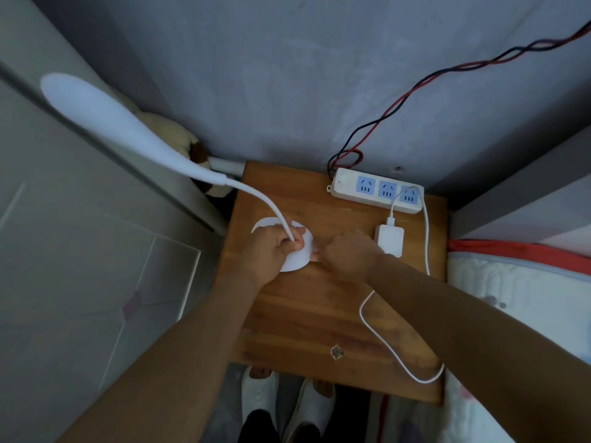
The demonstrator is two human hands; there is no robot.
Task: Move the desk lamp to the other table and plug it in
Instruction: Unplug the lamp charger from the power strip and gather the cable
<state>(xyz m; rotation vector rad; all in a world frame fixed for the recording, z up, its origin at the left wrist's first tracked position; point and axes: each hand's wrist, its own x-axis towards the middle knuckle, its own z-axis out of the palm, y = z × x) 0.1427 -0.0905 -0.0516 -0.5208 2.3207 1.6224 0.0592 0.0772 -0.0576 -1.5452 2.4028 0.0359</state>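
A white desk lamp stands on a small wooden table (319, 314). Its round base (300, 257) sits at the table's left. A thin gooseneck rises from the base to the long head (105, 116) at the upper left. My left hand (268, 247) is closed over the base and around the foot of the neck. My right hand (348, 251) has its fingers pinched against the base's right rim; what they pinch is hidden. A white adapter (388, 238) lies unplugged beside the right hand. Its white cable (427, 244) loops over the power strip (377, 190) and runs under my right arm.
The power strip lies at the table's back edge, fed by red and black wires (415, 87) along the grey wall. A bed (518, 298) borders the table on the right, a cabinet (80, 235) on the left. A plush toy (179, 139) sits in the corner. My feet (287, 398) stand below.
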